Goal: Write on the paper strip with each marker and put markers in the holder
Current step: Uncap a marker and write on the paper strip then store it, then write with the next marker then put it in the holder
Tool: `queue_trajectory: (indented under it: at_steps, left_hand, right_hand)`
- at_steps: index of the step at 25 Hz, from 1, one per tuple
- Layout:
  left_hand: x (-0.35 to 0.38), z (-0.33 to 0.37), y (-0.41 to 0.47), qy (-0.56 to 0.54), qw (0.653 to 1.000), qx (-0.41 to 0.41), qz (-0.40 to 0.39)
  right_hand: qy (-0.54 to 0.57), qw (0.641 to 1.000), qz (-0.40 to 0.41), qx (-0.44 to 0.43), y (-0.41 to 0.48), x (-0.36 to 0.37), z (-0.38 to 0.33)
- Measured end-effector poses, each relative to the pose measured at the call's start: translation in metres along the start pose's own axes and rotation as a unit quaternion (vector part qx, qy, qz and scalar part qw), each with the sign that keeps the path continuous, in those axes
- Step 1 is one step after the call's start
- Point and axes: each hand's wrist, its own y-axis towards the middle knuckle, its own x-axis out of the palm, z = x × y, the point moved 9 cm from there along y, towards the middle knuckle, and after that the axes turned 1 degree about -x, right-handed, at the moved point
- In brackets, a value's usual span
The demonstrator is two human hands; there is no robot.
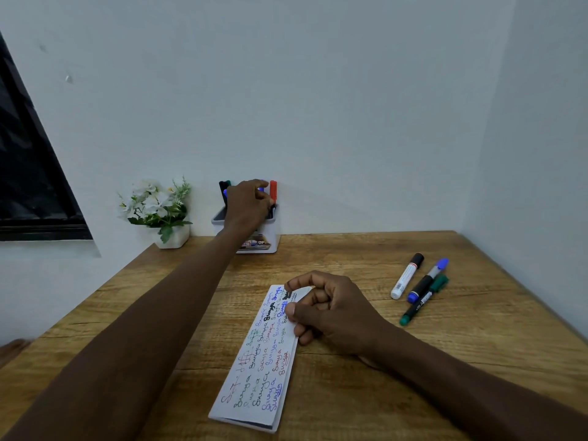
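Note:
A white folded paper strip [254, 370] covered in coloured handwriting lies on the wooden table. My right hand [331, 310] rests curled on its far end, pinning it, with nothing in the fingers. My left hand [246, 203] reaches over the white marker holder [251, 232] at the wall, fingers closed around a blue-capped marker [261, 187] standing in it. A red marker [273, 190] and dark and green markers [225, 189] also stand in the holder. To the right lie a white marker with a black cap [406, 276], a blue marker [428, 280] and a green marker [423, 300].
A small white pot of white artificial flowers [159, 211] stands left of the holder against the wall. A dark window [28, 173] is at the far left. Walls close in behind and to the right of the table [366, 377].

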Motion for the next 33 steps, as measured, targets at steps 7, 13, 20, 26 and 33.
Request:
queue_trajectory:
  at_steps: [7, 13, 20, 26, 33]
  left_hand:
    - [0.016, 0.086, -0.063, -0.013, 0.984, 0.171, -0.047]
    - [0.073, 0.182, -0.121, -0.091, 0.926, 0.274, -0.245]
    - [0.111, 0.249, -0.153, -0.064, 0.881, 0.304, -0.357]
    - [0.159, 0.265, -0.172, 0.096, 0.851, 0.301, -0.421]
    - [0.169, 0.253, -0.165, 0.112, 0.883, 0.209, -0.406]
  right_hand:
    - [-0.022, 1.000, 0.005, 0.003, -0.003, 0.000, -0.004]
    - [-0.059, 0.998, 0.003, 0.010, -0.004, 0.001, -0.002]
    - [-0.167, 0.984, -0.026, 0.059, -0.013, 0.005, -0.007]
    - [-0.327, 0.936, -0.077, 0.108, -0.028, 0.003, -0.012]
    - [-0.471, 0.868, -0.114, 0.104, -0.030, -0.002, -0.005]
